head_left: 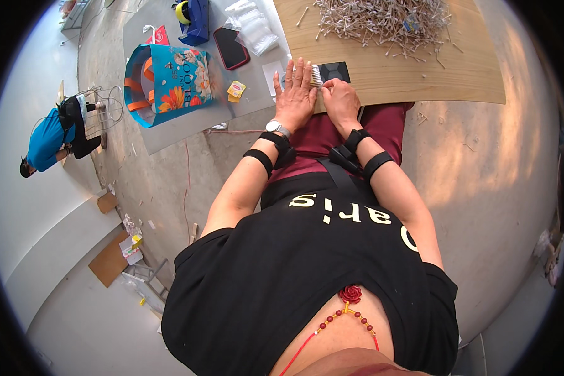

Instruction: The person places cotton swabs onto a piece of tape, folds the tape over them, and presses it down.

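Note:
My left hand [295, 99] lies flat with its fingers stretched out near the table edge, its fingertips pointing away from me. Right beside its fingers is a small row of white cotton swabs [316, 76], partly covered by that hand. My right hand [342, 103] is closed, thumb and forefinger pressed together at the near right end of the row; what they pinch, if anything, is too small to make out. Under and behind the hands sits a flat black piece [337, 71]. Beyond it a large loose heap of cotton swabs [382, 28] is spread on the wooden board [476, 69].
Left on the grey tabletop [244, 103] are a blue flowered bag [194, 78], a small yellow packet [236, 91], a phone [232, 48], clear plastic bags [257, 31] and a blue tape dispenser [197, 25]. A person in blue [47, 141] is far left.

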`<action>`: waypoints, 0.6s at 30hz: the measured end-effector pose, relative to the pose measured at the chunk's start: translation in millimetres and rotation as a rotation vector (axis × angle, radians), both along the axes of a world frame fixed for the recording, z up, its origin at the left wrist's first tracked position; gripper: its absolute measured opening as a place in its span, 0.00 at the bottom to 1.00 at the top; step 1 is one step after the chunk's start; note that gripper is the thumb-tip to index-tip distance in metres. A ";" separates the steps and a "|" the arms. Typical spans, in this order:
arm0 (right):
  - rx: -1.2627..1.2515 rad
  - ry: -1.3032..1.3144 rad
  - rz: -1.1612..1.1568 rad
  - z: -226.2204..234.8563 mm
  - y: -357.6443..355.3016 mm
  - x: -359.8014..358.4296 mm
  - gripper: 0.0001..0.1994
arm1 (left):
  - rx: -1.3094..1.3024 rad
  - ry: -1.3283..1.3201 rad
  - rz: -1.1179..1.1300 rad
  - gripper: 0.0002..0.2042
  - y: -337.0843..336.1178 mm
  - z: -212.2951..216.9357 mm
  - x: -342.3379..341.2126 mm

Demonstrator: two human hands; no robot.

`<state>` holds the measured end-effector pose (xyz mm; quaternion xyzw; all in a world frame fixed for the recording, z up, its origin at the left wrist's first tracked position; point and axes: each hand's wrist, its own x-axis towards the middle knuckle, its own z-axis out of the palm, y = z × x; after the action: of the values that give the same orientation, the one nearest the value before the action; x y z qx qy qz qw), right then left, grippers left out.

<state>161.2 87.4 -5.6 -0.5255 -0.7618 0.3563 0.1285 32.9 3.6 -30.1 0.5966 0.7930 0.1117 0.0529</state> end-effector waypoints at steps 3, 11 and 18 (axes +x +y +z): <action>0.003 -0.012 0.010 -0.8 -0.1 0.2 0.08 | 0.000 -0.003 -0.003 0.36 0.3 -0.2 -0.2; 0.036 0.030 0.035 -6.4 -0.2 2.3 0.07 | -0.005 0.003 -0.011 0.37 0.1 -0.2 -0.3; 0.081 0.058 0.093 -8.1 0.2 4.6 0.06 | -0.007 0.004 -0.013 0.38 1.0 -0.1 -0.2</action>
<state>165.8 87.6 -13.7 -0.4735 -0.7950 0.3460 0.1552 32.8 4.6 -30.2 0.6017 0.7896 0.1076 0.0542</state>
